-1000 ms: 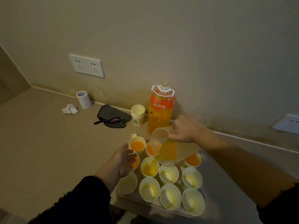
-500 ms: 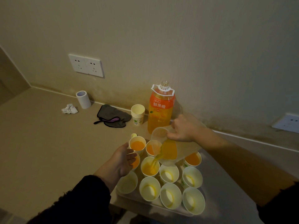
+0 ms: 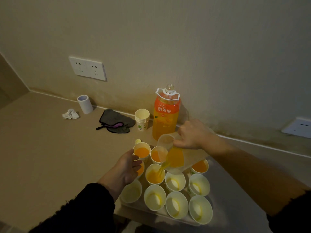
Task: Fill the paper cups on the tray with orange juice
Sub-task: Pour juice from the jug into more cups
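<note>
Paper cups [image 3: 176,205], on tray [image 3: 159,215] at bench [image 3: 50,157] edge: judged light, thin-walled, easily tipped, best held low round the wall; right hand [image 3: 191,135] clamped on tilted jug [image 3: 175,159] filling a middle cup [image 3: 152,178], left hand [image 3: 127,167] loose-fingered against filled cups.

My clear plastic jug [image 3: 175,159] is tipped, and orange juice [image 3: 161,169] runs into one white paper cup [image 3: 154,177]. On the pale tray [image 3: 151,214], the back cups [image 3: 141,152] are full. The front cups [image 3: 176,205] have only a yellow bit inside.

I count eleven paper cups [image 3: 176,205] visible on my tray [image 3: 151,214], one pitcher [image 3: 175,158], one juice bottle [image 3: 165,115], and one spare cup stack [image 3: 142,119].
</note>
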Demonstrator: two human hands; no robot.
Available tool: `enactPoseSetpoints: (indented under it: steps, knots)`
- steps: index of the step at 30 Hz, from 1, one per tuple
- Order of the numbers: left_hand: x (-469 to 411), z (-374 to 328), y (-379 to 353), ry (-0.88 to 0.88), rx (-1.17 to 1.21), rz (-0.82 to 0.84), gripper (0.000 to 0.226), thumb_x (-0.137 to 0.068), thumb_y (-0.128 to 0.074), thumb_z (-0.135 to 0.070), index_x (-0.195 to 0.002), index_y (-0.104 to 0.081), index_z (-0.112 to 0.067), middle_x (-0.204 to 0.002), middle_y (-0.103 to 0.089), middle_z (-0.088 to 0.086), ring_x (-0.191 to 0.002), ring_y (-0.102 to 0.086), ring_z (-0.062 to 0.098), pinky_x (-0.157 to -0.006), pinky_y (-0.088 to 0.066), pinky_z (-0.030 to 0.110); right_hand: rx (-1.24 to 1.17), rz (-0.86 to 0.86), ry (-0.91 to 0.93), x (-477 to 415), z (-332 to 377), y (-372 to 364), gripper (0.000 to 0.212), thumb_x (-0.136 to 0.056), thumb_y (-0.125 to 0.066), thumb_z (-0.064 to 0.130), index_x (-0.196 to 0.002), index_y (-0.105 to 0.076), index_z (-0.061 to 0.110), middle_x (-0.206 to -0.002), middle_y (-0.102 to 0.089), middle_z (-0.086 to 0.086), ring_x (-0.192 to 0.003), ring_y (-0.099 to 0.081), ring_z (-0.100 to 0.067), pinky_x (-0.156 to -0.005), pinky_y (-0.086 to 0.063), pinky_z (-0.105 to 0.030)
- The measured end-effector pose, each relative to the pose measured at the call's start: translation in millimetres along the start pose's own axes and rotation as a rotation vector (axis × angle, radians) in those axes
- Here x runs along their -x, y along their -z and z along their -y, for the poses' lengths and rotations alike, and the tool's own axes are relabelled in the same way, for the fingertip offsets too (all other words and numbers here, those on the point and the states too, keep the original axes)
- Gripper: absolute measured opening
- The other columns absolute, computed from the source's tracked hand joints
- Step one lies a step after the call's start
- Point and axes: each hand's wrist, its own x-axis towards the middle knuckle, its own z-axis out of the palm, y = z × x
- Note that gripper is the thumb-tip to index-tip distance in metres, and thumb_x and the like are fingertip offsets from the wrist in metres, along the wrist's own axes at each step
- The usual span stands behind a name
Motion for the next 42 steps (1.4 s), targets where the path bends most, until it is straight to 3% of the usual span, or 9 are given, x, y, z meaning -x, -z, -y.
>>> enactPoseSetpoints:
  steps: [6, 10, 14, 26, 32, 42]
  knots:
    - [-1.9, -0.6, -0.8, 0.003, 0.002, 0.000, 0.058, -0.101, -0.031, -0.041, -0.143, -0.032, -0.001, -0.149, -0.035, 0.019, -0.142, -0.025, 0.031, -0.116, -0.013, 0.043, 0.019, 0.010, 0.008, -1.7, 0.5, 1.7, 0.066, -0.060, 0.000, 0.070, -0.055, -0.044, 0.020, -0.051, -0.038, 0.004, -0.047, -0.034, -0.008, -0.046, -0.021, -0.024]
    - [-2.9, 0.3, -1.4, 0.003, -0.001, 0.005, 0.059, -0.101, -0.030, -0.041, -0.144, -0.031, -0.001, -0.149, -0.034, 0.019, -0.142, -0.025, 0.031, -0.117, -0.013, 0.044, 0.001, 0.022, 0.010, -2.7, 0.6, 1.6, 0.061, -0.069, -0.010, 0.070, -0.054, -0.043, 0.021, -0.051, -0.039, 0.004, -0.047, -0.035, -0.008, -0.046, -0.022, -0.024]
    - [-3.7, -0.2, -1.7, 0.004, -0.003, 0.000, 0.058, -0.101, -0.030, -0.041, -0.144, -0.032, -0.001, -0.149, -0.034, 0.019, -0.142, -0.025, 0.031, -0.117, -0.013, 0.044, 0.000, 0.011, 0.014, -2.4, 1.8, 2.8, 0.065, -0.060, 0.000, 0.071, -0.054, -0.041, 0.021, -0.051, -0.038, 0.004, -0.046, -0.034, -0.007, -0.046, -0.020, -0.025]
    - [-6.3, 3.4, 0.2, 0.012, -0.004, -0.005, 0.058, -0.102, -0.029, -0.041, -0.144, -0.032, -0.002, -0.148, -0.035, 0.018, -0.141, -0.026, 0.030, -0.115, -0.015, 0.044, 0.019, 0.017, 0.005, -1.2, 2.9, 3.1, 0.066, -0.060, 0.001, 0.071, -0.054, -0.042, 0.021, -0.051, -0.038, 0.005, -0.046, -0.033, -0.007, -0.046, -0.020, -0.025]
    - [-5.6, 3.8, -1.4, 0.012, -0.013, 0.001, 0.057, -0.102, -0.028, -0.041, -0.143, -0.033, -0.001, -0.148, -0.036, 0.018, -0.141, -0.027, 0.030, -0.116, -0.014, 0.043, 0.046, 0.057, -0.017, -1.6, 3.2, 5.4, 0.058, -0.089, -0.036, 0.062, -0.066, -0.060, 0.014, -0.054, -0.042, 0.003, -0.053, -0.042, -0.012, -0.050, -0.028, -0.025]
    - [-6.2, 5.2, 0.9, 0.010, -0.006, 0.010, 0.057, -0.102, -0.028, -0.041, -0.143, -0.033, -0.001, -0.148, -0.036, 0.018, -0.141, -0.027, 0.030, -0.116, -0.013, 0.043, 0.069, 0.050, -0.024, -1.2, 5.7, 7.7, 0.057, -0.089, -0.037, 0.062, -0.066, -0.059, 0.015, -0.053, -0.040, 0.003, -0.054, -0.043, -0.013, -0.047, -0.024, -0.024]
